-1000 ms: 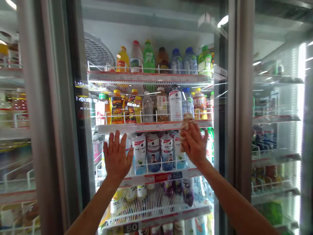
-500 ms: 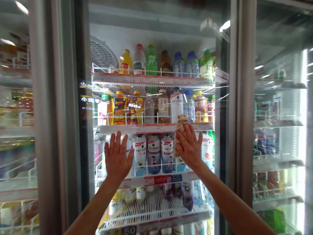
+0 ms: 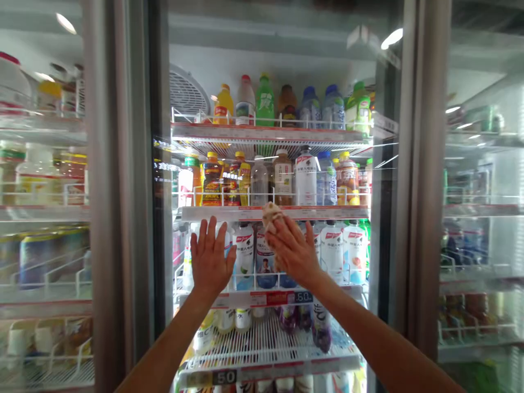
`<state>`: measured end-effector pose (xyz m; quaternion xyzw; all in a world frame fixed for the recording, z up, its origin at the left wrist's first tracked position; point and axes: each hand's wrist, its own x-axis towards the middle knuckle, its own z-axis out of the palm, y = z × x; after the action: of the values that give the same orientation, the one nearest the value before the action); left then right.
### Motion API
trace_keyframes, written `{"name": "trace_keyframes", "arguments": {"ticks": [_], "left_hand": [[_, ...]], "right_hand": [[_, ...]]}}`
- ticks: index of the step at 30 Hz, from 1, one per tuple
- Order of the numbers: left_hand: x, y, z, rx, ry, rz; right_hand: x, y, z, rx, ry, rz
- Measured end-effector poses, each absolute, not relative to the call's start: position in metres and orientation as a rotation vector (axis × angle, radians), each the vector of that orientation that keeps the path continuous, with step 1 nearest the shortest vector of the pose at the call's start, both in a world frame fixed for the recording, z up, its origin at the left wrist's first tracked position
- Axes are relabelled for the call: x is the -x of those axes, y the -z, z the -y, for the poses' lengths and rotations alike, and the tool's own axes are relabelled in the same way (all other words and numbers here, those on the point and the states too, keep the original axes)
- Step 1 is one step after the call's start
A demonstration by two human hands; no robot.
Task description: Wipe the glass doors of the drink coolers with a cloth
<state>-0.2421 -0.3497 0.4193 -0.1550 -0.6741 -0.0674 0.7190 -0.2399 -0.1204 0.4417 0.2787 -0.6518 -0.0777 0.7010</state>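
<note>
My left hand (image 3: 213, 261) lies flat with its fingers spread against the glass door (image 3: 278, 41) of a drinks fridge. My right hand (image 3: 295, 254) presses a crumpled beige cloth (image 3: 271, 212) to the same glass, its fingers stretched over the cloth. Part of the cloth is hidden under the palm. Behind the glass, white-labelled bottles (image 3: 331, 248) line the shelf at hand height, some of them covered by my hands. Above them, a shelf rail (image 3: 221, 213) with price labels runs across, level with the cloth's top.
Metal door frames (image 3: 107, 191) stand left and right (image 3: 428, 180) of this door. Neighbouring fridge sections hold more drinks, such as cans (image 3: 39, 259) at left. Bottles of several colours, including a green bottle (image 3: 265, 101), fill the top shelf. A wire shelf (image 3: 262, 338) sits lower down.
My right hand has slid left across the glass with the cloth. My left hand keeps its place on the door. The whole view has shifted slightly, so the fridge appears further right.
</note>
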Motion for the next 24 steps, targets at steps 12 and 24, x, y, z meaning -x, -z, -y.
{"name": "trace_keyframes", "arguments": {"ticks": [12, 24], "left_hand": [[0.241, -0.418, 0.347, 0.343, 0.146, 1.492], [0.241, -0.427, 0.374, 0.256, 0.160, 1.530]], "right_hand": [[0.248, -0.482, 0.109, -0.288, -0.054, 1.425], [0.255, -0.473, 0.010, 0.035, -0.226, 1.304]]}}
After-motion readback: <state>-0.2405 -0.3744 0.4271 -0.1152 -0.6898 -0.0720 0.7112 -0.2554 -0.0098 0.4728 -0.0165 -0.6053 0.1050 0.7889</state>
